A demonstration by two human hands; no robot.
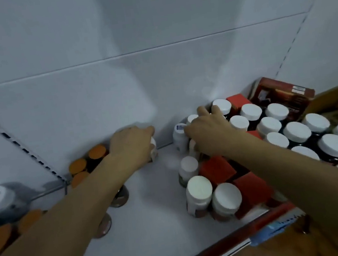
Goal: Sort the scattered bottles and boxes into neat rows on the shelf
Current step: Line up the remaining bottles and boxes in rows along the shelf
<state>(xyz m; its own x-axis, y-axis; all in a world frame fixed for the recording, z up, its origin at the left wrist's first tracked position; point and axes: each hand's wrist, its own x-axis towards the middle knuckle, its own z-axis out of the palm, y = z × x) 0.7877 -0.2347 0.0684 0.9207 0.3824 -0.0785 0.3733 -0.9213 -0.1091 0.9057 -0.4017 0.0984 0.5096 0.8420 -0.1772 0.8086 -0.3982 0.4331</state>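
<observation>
Left hand [133,146] gripping white bottle [153,149] on shelf [152,205], right hand [209,131] seemingly closed among white-capped bottles [189,144]

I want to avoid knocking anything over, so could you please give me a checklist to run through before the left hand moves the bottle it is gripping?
1. Left hand has hold of the small white bottle: ok, the fingers wrap around it near the back wall.
2. Bare shelf floor to set it down on: ok, the middle is open.
3. Right hand out of the path: ok, it rests on the white-capped bottles to the right.
4. Left forearm clear of the orange-capped bottles: cannot tell, it passes right beside or over them.
5. Red boxes in rows: not ok, they sit askew among bottles.
</observation>
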